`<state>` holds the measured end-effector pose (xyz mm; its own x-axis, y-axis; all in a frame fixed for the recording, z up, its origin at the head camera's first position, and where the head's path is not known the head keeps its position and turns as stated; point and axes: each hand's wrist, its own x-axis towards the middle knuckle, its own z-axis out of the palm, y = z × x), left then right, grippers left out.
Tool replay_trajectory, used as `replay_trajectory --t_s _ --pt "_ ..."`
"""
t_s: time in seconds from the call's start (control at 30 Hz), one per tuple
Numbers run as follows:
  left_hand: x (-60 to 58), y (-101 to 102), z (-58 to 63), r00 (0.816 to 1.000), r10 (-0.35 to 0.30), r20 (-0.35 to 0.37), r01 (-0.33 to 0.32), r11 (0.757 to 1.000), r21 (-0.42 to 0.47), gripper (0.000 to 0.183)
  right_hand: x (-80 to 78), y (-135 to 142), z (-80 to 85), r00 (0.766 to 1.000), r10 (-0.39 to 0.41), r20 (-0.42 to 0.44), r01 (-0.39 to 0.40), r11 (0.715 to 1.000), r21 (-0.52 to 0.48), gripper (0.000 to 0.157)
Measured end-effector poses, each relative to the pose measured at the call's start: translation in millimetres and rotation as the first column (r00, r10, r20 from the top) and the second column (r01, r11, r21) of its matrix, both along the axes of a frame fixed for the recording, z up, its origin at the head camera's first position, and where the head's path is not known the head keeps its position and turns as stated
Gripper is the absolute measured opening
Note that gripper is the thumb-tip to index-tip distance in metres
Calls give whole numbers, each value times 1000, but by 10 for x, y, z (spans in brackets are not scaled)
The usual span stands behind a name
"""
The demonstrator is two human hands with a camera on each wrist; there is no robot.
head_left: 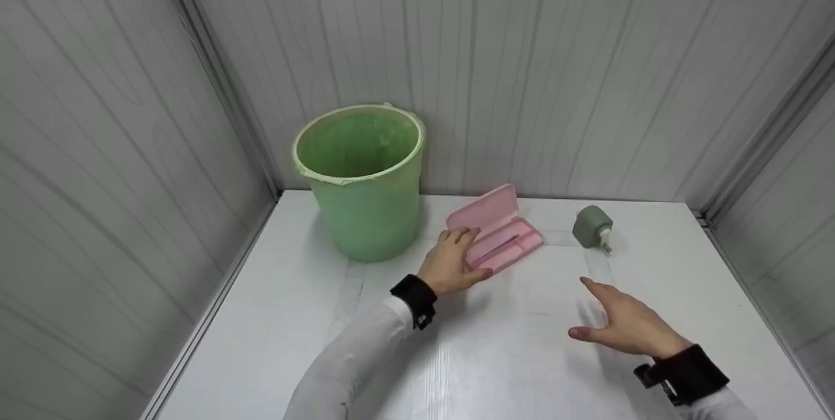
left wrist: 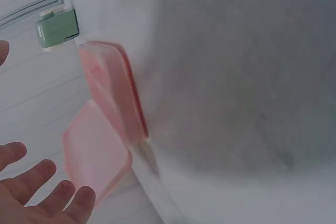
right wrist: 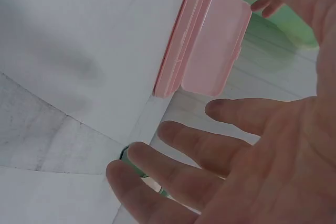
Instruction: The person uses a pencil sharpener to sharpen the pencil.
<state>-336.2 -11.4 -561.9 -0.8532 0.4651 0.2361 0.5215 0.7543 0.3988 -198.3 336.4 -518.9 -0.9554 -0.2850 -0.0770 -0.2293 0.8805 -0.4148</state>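
Note:
A pink pencil case lies on the white table with its lid raised toward the back wall. Inside it rests a thin pen or pencil. My left hand hovers at the case's left end, fingers spread and holding nothing; whether it touches the case I cannot tell. In the left wrist view its fingertips come close to the lid. My right hand is over the table at the right, fingers extended, apart from the case. The right wrist view shows its palm with nothing in it.
A tall green bucket stands at the back left, just left of the case. Toward the back right lies a small green pump bottle, its white nozzle pointing toward the front. Grey panelled walls enclose the table behind and at both sides.

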Motion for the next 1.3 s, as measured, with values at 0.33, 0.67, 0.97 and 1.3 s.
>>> replay_trajectory --t_s 0.33,0.67,0.97,1.3 --pt "-189 351 -274 996 87 25 -85 992 -93 88 -25 -137 1 996 51 -70 -54 998 -34 103" --pt "-215 411 -472 993 118 -13 -118 986 -119 43 -115 -232 2 996 65 -53 -67 997 -32 98" --pt "-259 445 -392 994 99 -36 -103 980 -170 22 -327 -360 13 991 100 -91 -102 995 -9 83" --pt "-682 411 -916 999 14 -38 -20 988 -152 16 -762 -525 -39 967 169 -193 -178 984 -30 55"
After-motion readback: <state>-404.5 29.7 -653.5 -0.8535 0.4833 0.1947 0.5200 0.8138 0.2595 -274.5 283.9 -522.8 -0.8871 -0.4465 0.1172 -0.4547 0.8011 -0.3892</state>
